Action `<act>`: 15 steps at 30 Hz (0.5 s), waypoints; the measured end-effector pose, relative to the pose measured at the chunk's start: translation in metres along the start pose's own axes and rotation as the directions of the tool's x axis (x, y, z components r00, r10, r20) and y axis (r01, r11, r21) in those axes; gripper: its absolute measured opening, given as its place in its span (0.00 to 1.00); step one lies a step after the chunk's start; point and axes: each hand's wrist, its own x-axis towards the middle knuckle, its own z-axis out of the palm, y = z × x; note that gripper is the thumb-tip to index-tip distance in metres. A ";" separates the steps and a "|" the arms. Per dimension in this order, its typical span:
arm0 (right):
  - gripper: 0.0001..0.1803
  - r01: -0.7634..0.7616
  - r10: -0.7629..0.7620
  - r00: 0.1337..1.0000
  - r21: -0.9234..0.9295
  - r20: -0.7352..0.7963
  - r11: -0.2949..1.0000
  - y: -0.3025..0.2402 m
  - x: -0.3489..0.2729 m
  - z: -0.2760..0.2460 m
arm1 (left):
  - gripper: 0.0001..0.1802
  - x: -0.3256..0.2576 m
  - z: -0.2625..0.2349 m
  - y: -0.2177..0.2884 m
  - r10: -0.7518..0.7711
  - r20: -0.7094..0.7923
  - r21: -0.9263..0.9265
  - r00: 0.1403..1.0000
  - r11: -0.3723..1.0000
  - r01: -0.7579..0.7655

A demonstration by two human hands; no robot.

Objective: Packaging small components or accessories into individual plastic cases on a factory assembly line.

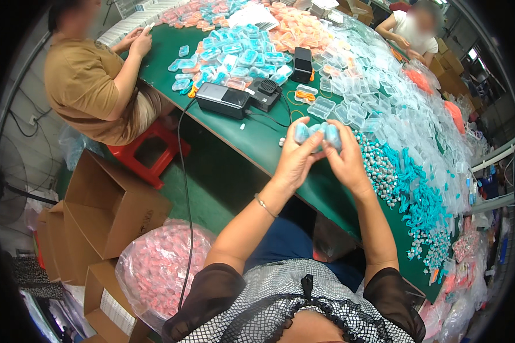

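Note:
My left hand [294, 159], with a bracelet at the wrist, closes its fingers round a small clear plastic case with blue in it [301, 133]. Beside it, my right hand [349, 164] grips a similar blue case [332, 136]. Both thumbs meet between them, above the table's near edge. Whether these are separate cases or parts of one is hard to tell. Just beyond my hands lie open, clear cases [321, 107] and one with an orange cord inside [305, 95]. To the right are small silver-and-white beads [377, 168] and turquoise cords [409, 183].
The green table [234, 132] carries black devices [222, 99] with a cable hanging off its edge. Heaps of blue cases [249, 50] and clear cases [355, 68] cover the far side. Co-workers [91, 80] sit left and far right. Cardboard boxes [106, 200] and a pink-filled bag [163, 266] stand lower left.

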 end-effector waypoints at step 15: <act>0.32 0.155 -0.168 0.986 -0.301 -0.019 0.941 -0.025 -0.078 0.000 | 0.37 0.138 -0.028 0.095 0.150 0.062 0.019 0.987 0.988 -0.152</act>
